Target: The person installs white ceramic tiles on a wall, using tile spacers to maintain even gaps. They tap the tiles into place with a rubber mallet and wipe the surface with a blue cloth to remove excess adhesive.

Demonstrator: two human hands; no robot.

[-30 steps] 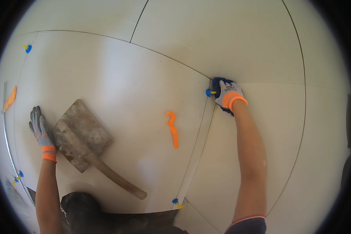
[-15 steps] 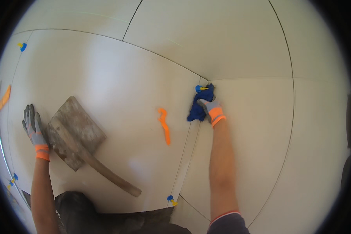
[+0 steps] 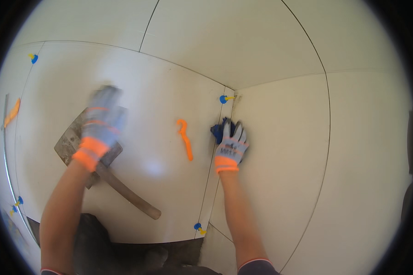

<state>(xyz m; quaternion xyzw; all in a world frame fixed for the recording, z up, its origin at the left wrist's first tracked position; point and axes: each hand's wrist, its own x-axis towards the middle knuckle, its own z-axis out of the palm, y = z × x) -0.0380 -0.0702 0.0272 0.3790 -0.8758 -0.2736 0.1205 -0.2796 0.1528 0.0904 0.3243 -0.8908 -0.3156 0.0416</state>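
Observation:
My right hand (image 3: 232, 146), in a grey glove with an orange cuff, presses a crumpled dark blue cloth (image 3: 220, 130) onto the narrow strip beside the large pale tile (image 3: 151, 101). My left hand (image 3: 104, 114), gloved alike, hovers over a broad square-headed tool with a wooden handle (image 3: 128, 195). Motion smears its fingers, and it hides part of the tool's head. Between my hands lies an orange hook-ended plastic wrench (image 3: 185, 140). Just beyond the cloth, a blue and yellow tile leveling clip (image 3: 224, 99) stands at the tile's corner, with dark smudges beside it.
More blue and yellow clips sit along the joints: one at far left (image 3: 34, 58), one at near left (image 3: 18, 201) and one at the near edge (image 3: 199, 228). An orange piece (image 3: 13, 112) lies by a metal strip (image 3: 10, 169). A dark area (image 3: 183, 252) lies near my body.
My right hand has drawn the cloth toward me, away from the corner clip, which is now uncovered. My left hand has left the tile and moved right, over the square-headed tool.

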